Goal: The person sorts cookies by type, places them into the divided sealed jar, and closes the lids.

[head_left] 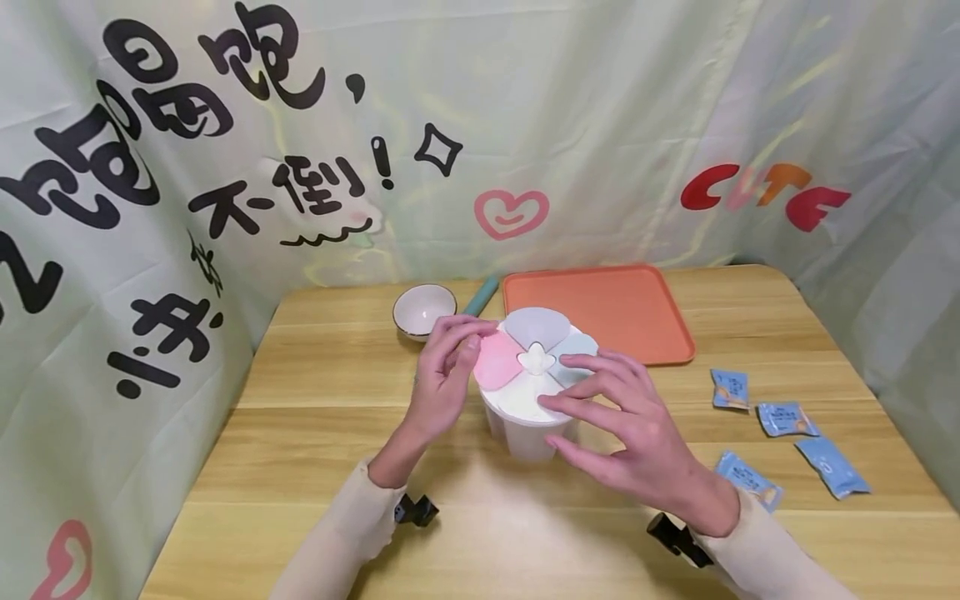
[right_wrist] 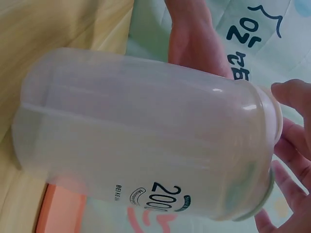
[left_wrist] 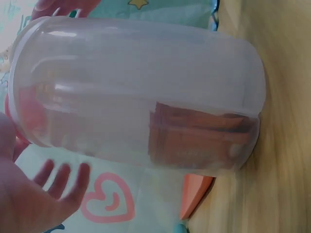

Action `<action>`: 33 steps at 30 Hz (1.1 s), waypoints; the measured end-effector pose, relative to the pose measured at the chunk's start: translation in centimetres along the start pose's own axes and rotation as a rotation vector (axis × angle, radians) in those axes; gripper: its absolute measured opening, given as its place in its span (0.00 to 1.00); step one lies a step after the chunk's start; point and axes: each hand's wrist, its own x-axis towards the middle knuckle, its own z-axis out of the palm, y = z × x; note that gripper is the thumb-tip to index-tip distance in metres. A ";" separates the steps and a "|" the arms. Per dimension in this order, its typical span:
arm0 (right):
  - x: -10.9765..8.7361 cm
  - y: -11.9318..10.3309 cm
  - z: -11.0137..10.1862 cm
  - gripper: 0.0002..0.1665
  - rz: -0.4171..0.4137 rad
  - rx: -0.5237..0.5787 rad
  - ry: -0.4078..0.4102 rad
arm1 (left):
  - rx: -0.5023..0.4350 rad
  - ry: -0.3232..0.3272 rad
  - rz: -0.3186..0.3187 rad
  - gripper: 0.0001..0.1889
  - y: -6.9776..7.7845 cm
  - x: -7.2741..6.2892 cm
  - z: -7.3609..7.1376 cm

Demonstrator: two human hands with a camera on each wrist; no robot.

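Note:
A tall translucent container (left_wrist: pixel 116 73) stands upright on the table between both hands. Its round lid (head_left: pixel 528 408) has petal-shaped flaps in pink, lavender, pale blue and white around a small white flower-shaped centre. Brown packets (left_wrist: pixel 199 138) show through the wall in the bottom of one compartment. My left hand (head_left: pixel 444 383) is at the lid's left edge beside the pink flap (head_left: pixel 497 362), its fingers extended and loosely bent. Spread over the right and front of the lid, the fingers of my right hand (head_left: pixel 637 433) touch the top, with the thumb lower by the rim.
Behind the container lies an orange tray (head_left: pixel 600 308). A white bowl (head_left: pixel 424 310) with a dark rim and a teal-handled item (head_left: pixel 482 296) are at the back left. Several blue packets, one a flat sachet (head_left: pixel 832 467), lie at right. A printed curtain (head_left: pixel 600 125) hangs behind the table.

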 end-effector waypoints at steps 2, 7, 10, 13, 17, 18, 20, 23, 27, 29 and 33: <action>0.2 -0.1 0.1 0.18 -0.010 0.012 -0.007 | -0.007 0.037 0.030 0.12 0.0 -0.1 0.1; 0.4 -0.2 0.0 0.17 -0.025 0.013 -0.027 | -0.044 -0.078 0.062 0.20 -0.7 -1.2 -0.2; 0.4 -0.1 -0.2 0.17 -0.035 0.002 -0.032 | -0.062 -0.205 0.036 0.33 -1.3 -1.8 -0.6; 0.4 0.0 -0.3 0.17 -0.033 -0.002 -0.043 | -0.076 -0.314 -0.005 0.41 -1.6 -2.2 -1.3; 0.4 0.1 -0.5 0.20 -0.005 0.003 -0.066 | -0.110 -0.414 -0.050 0.41 -1.9 -2.4 -2.2; 0.3 0.2 -0.5 0.21 0.004 0.006 -0.072 | -0.119 -0.431 -0.058 0.41 -1.9 -2.4 -2.4; 0.3 0.2 -0.6 0.23 0.017 0.012 -0.081 | -0.126 -0.455 -0.065 0.43 -1.8 -2.3 -2.6; 0.3 0.4 -0.7 0.24 0.029 0.026 -0.089 | -0.112 -0.462 -0.077 0.46 -1.7 -2.2 -2.7; 0.2 0.7 -0.8 0.23 0.030 0.053 -0.086 | -0.079 -0.433 -0.097 0.45 -1.7 -2.3 -2.4; 0.3 0.8 -0.8 0.22 0.028 0.068 -0.084 | -0.076 -0.418 -0.101 0.43 -1.7 -2.4 -2.2; 0.3 1.1 -0.8 0.22 0.023 0.094 -0.086 | -0.082 -0.404 -0.104 0.42 -1.7 -2.5 -2.2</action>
